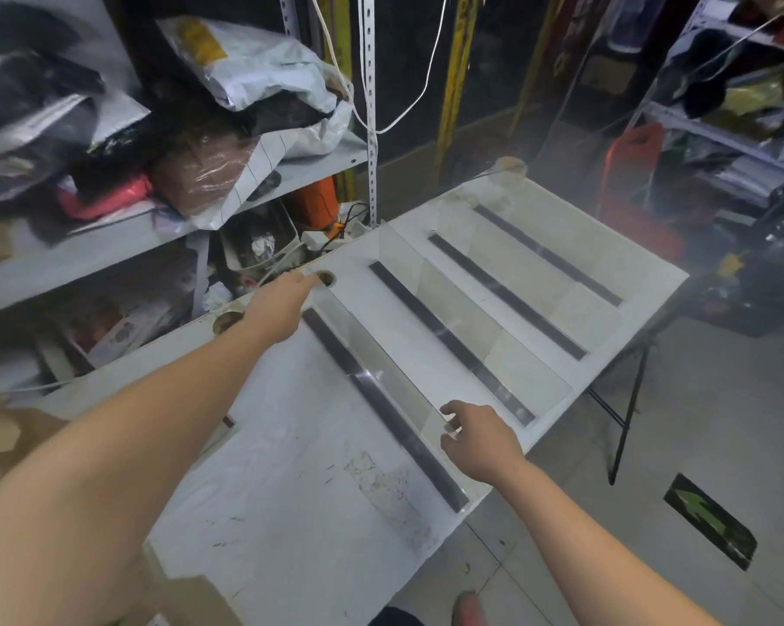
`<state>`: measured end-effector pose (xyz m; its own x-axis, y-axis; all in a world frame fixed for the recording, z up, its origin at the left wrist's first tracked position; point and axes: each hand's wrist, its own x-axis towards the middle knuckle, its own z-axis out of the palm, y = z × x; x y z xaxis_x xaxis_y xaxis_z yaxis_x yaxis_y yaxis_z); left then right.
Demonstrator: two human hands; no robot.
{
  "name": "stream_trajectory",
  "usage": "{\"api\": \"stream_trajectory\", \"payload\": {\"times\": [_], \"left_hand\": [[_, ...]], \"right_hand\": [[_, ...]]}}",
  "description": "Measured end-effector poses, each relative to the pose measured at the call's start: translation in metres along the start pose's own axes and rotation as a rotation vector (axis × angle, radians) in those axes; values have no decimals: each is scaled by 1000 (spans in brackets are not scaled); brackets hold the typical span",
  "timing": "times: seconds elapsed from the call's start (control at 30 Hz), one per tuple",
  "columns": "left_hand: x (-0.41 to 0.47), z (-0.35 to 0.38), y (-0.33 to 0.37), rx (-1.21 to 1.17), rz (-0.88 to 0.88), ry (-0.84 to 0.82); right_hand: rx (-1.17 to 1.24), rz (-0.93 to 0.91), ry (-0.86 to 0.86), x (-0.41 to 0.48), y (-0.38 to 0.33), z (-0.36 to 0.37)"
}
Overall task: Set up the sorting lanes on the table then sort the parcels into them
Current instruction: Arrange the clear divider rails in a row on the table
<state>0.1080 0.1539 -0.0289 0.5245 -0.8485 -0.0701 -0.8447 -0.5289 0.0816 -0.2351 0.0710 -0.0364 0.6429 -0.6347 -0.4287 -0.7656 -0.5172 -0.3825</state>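
Note:
A white table [291, 467] carries several dark strips running front to back. A clear divider panel [381, 377] stands along the leftmost strip [408, 436]. My left hand [282, 309] grips its far end and my right hand [476, 440] pinches its near top corner. A second clear panel [494, 318] stands upright over the neighbouring strip. Further right, a taller clear panel [607, 142] rises at the table's far side. Parcels lie on the shelf at left: white mailer bags [263, 70] and a brown wrapped parcel [200, 173].
A grey metal shelf rack [110, 246] full of bags stands left of the table. Two round holes [227, 320] mark the table's back edge. A red chair [634, 160] and cluttered shelves stand at the right. A green floor arrow [711, 521] lies near the black table leg [625, 422].

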Motion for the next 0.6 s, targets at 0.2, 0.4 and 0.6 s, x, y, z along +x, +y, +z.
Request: {"api": "stream_trajectory", "payload": {"times": [0.2,0.4,0.6], "left_hand": [[-53,1,1,9,-158,-51],[-124,-13,12,6,-400,-48],[-208,-21,21,-35,-677,-88]], "right_hand": [[7,-86,-42,10,1,-13],[-61,-280,-43,21,-3,-29],[-340,-556,59,31,-44,-47]]}}
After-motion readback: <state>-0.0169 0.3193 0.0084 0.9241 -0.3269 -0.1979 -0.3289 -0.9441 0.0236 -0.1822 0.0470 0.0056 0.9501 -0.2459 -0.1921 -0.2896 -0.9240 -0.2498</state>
